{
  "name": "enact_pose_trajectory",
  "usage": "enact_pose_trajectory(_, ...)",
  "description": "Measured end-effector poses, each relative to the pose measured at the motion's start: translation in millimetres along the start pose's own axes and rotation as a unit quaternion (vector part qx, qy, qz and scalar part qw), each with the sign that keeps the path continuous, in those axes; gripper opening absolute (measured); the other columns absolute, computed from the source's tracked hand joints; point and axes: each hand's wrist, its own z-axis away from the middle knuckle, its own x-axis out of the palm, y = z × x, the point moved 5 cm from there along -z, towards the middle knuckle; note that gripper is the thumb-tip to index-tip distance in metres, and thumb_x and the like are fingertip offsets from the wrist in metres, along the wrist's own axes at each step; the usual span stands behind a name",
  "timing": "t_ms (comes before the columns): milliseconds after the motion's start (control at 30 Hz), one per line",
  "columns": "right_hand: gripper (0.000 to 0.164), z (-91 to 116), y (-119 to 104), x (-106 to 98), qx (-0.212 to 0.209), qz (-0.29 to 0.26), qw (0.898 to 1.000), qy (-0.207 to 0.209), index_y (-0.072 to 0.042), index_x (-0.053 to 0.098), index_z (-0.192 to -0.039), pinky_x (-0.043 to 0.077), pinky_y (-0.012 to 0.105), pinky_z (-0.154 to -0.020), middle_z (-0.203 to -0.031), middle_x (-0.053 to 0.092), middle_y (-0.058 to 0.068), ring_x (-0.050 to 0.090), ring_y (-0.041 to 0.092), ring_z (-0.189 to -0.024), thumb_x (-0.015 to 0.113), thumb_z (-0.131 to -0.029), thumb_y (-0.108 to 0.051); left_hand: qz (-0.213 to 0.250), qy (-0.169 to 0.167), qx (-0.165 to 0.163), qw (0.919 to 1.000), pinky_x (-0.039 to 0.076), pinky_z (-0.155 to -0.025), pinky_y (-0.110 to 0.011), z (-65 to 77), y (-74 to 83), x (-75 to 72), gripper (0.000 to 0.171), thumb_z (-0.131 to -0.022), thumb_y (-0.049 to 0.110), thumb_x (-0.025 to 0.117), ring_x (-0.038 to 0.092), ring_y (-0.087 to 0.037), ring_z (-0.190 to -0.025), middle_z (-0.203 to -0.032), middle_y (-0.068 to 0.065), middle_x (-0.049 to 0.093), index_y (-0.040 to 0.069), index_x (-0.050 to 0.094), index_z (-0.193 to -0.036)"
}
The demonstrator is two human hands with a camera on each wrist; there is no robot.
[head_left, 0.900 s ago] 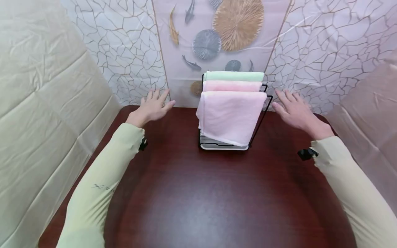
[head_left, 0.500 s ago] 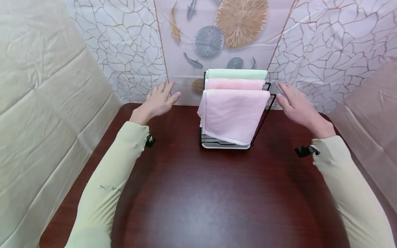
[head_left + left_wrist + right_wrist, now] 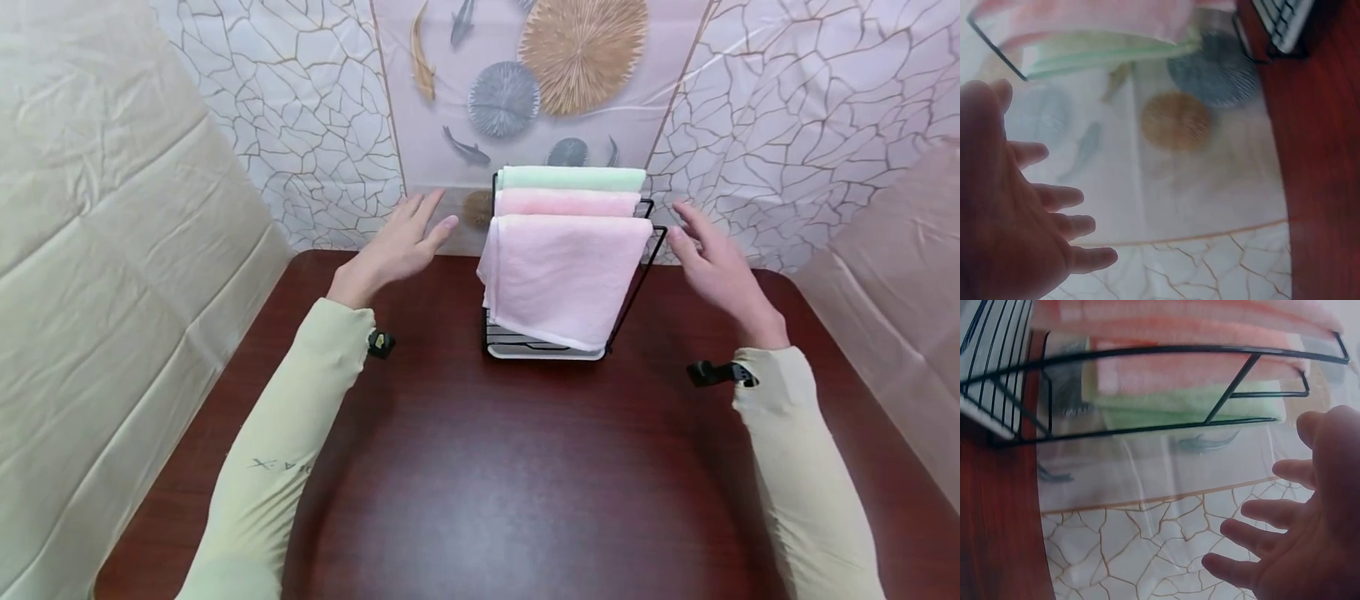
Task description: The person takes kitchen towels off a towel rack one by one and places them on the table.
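Towels: front pink towel (image 3: pixel 566 279), middle pink towel (image 3: pixel 566 202) and green towel (image 3: pixel 570 178), hung in a row between both hands.
Rack: black wire rack (image 3: pixel 1179 349) bearing the towels, white base tray (image 3: pixel 543 353) beneath.
Left grip: left hand (image 3: pixel 390 250), fingers extended, holding nothing; towels to its right, apart from it.
Right grip: right hand (image 3: pixel 720 267), fingers extended, holding nothing; near the right side of the rack, towels to its left.
Counter: dark red surface (image 3: pixel 480 467), rack toward the back edge.
Obscured: front pink towel covers most of the two behind; both wrist views are blurred and cut off the towels at the upper edge.
Change from 0.5 s earlier: left hand nearer the rack; right sleeve (image 3: pixel 802 450) shifted inward; rack and towels unmoved.
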Motion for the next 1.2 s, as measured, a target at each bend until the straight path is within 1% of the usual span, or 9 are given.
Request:
enact_pose_trajectory(167, 0.053, 8, -4, 1, 0.005, -0.052, 0.998, 0.035, -0.013, 0.034, -0.152, 0.029, 0.057, -0.113, -0.154, 0.037, 0.021, 0.037, 0.04, -0.14, 0.039, -0.105, -0.037, 0.002, 0.023, 0.049, 0.9985, 0.006, -0.124, -0.047, 3.1, 26.6, -4.9, 0.068, -0.103, 0.054, 0.029, 0.009, -0.034, -0.153, -0.163, -0.017, 0.016, 0.015, 0.016, -0.158)
enact_pose_trajectory(233, 0.052, 11, -5, 2, 0.003, -0.06, 0.997, 0.046, -0.012, 0.037, -0.151, 0.034, 0.045, -0.114, -0.152, 0.04, 0.022, 0.042, 0.032, -0.139, 0.039, -0.105, -0.036, 0.002, 0.028, 0.059, 0.9979, 0.008, -0.124, -0.047, 6.4, 36.6, -6.5, 0.067, -0.103, 0.054, 0.03, 0.01, -0.032, -0.153, -0.163, -0.016, 0.017, 0.016, 0.018, -0.158)
enact_pose_trajectory(333, 0.048, 15, -8, 3, -0.004, -0.073, 0.995, 0.07, -0.01, 0.043, -0.148, 0.042, 0.022, -0.101, -0.146, 0.047, 0.021, 0.053, 0.011, -0.125, 0.04, -0.105, -0.032, 0.003, 0.037, 0.072, 0.9967, 0.01, -0.124, -0.046, 10.6, 49.5, -10.0, 0.066, -0.103, 0.055, 0.03, 0.011, -0.029, -0.153, -0.163, -0.012, 0.018, 0.02, 0.018, -0.158)
enact_pose_trajectory(433, 0.042, 18, -12, 3, -0.017, -0.106, 0.99, 0.094, -0.008, 0.05, -0.142, 0.044, 0.011, -0.084, -0.134, 0.058, 0.012, 0.057, -0.004, -0.105, 0.042, -0.105, -0.028, 0.006, 0.051, 0.08, 0.9954, 0.013, -0.123, -0.048, 14.1, 59.5, -13.8, 0.065, -0.102, 0.056, 0.031, 0.014, -0.028, -0.152, -0.163, -0.009, 0.02, 0.022, 0.02, -0.157)
enact_pose_trajectory(567, 0.036, 19, -20, 7, -0.041, -0.151, 0.982, 0.108, -0.007, 0.057, -0.134, 0.049, 0.012, -0.078, -0.115, 0.063, -0.009, 0.061, -0.003, -0.095, 0.046, -0.104, -0.024, 0.006, 0.071, 0.097, 0.9927, 0.017, -0.121, -0.049, 18.5, 71.4, -16.7, 0.062, -0.103, 0.052, 0.035, 0.02, -0.031, -0.149, -0.16, -0.009, 0.025, 0.019, 0.027, -0.154)
enact_pose_trajectory(633, 0.034, 20, -23, 10, -0.05, -0.184, 0.976, 0.109, -0.007, 0.059, -0.131, 0.052, 0.014, -0.076, -0.109, 0.064, -0.013, 0.063, 0.0, -0.093, 0.048, -0.103, -0.022, 0.008, 0.085, 0.114, 0.9897, 0.018, -0.121, -0.048, 19.8, 78.6, -18.2, 0.06, -0.103, 0.05, 0.038, 0.024, -0.031, -0.148, -0.158, -0.009, 0.03, 0.016, 0.031, -0.152)
enact_pose_trajectory(900, 0.026, 22, -27, 16, -0.1, -0.303, 0.938, 0.134, 0.0, 0.063, -0.121, 0.055, 0.017, -0.071, -0.104, 0.07, -0.001, 0.067, 0.009, -0.092, 0.053, -0.101, -0.013, 0.012, 0.159, 0.171, 0.9723, 0.025, -0.116, -0.04, 22.6, 108.8, -22.5, 0.052, -0.101, 0.039, 0.049, 0.038, -0.029, -0.137, -0.145, -0.011, 0.047, 0.007, 0.045, -0.143)
enact_pose_trajectory(1000, 0.023, 23, -25, 19, -0.106, -0.339, 0.922, 0.155, 0.003, 0.065, -0.116, 0.055, 0.018, -0.07, -0.102, 0.071, 0.002, 0.069, 0.012, -0.088, 0.056, -0.099, -0.008, 0.0, 0.173, 0.175, 0.9692, 0.029, -0.113, -0.041, 22.0, 118.9, -18.8, 0.05, -0.1, 0.038, 0.051, 0.043, -0.03, -0.132, -0.14, -0.011, 0.051, 0.008, 0.048, -0.141)
enact_pose_trajectory(1200, 0.024, 23, -25, 26, -0.106, -0.343, 0.914, 0.188, 0.013, 0.064, -0.11, 0.054, 0.017, -0.067, -0.097, 0.073, 0.001, 0.069, 0.009, -0.082, 0.058, -0.097, -0.006, -0.041, 0.186, 0.185, 0.9641, 0.036, -0.106, -0.044, 22.3, 135.7, -12.0, 0.043, -0.098, 0.036, 0.054, 0.046, -0.031, -0.124, -0.133, -0.009, 0.056, 0.012, 0.055, -0.133)
